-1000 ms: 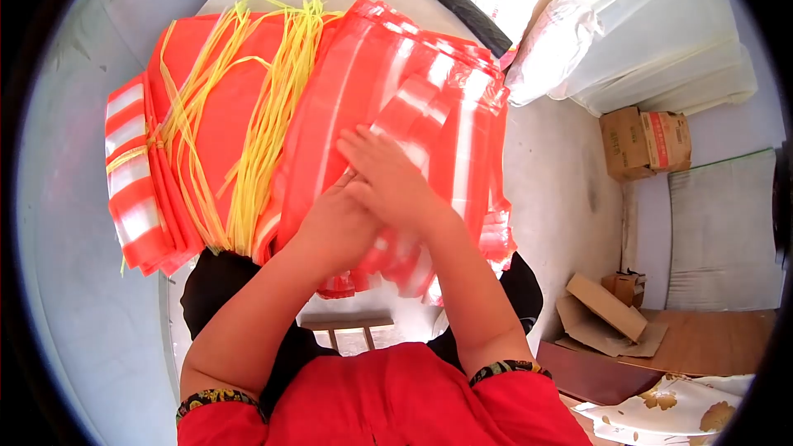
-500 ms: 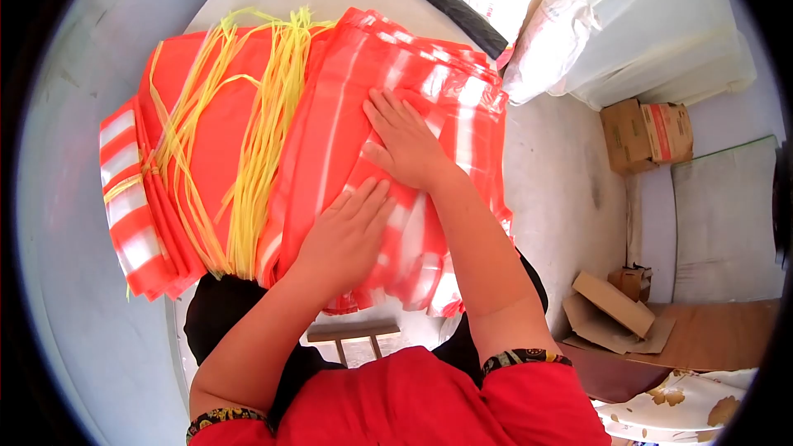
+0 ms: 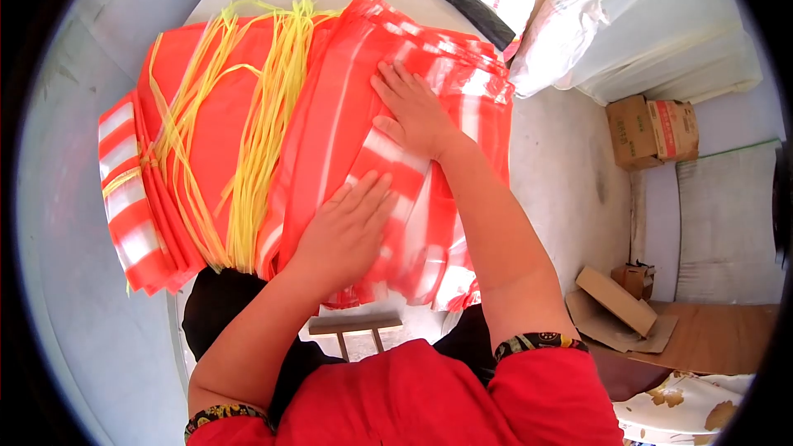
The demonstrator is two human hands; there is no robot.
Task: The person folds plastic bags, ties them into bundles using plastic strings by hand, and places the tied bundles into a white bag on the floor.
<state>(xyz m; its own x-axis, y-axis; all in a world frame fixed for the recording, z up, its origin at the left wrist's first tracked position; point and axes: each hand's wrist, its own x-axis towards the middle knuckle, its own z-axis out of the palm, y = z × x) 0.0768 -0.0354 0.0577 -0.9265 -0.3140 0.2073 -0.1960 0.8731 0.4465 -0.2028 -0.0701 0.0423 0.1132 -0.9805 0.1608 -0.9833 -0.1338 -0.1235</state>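
A thick stack of red and white striped plastic bags (image 3: 330, 107) lies in front of me. My left hand (image 3: 347, 227) rests flat on its lower middle, fingers spread. Farther up the stack, my right hand (image 3: 413, 111) is also laid flat with the fingers apart. Beside the stack, a bunch of yellow strips (image 3: 268, 124) lies across plain red plastic (image 3: 219, 103). At the far left is a folded striped bundle (image 3: 124, 173) with a yellow tie round it.
Behind the stack are a black roll (image 3: 462, 4) and a white plastic sack (image 3: 557, 37). Cardboard boxes (image 3: 652, 132) stand at the right, with an opened carton (image 3: 619, 310) on a brown board (image 3: 723, 339). A wooden stool (image 3: 355, 325) shows below.
My hands were together over the middle of the stack and have come apart. My right hand has slid up and to the right, while my left hand lies flat lower down.
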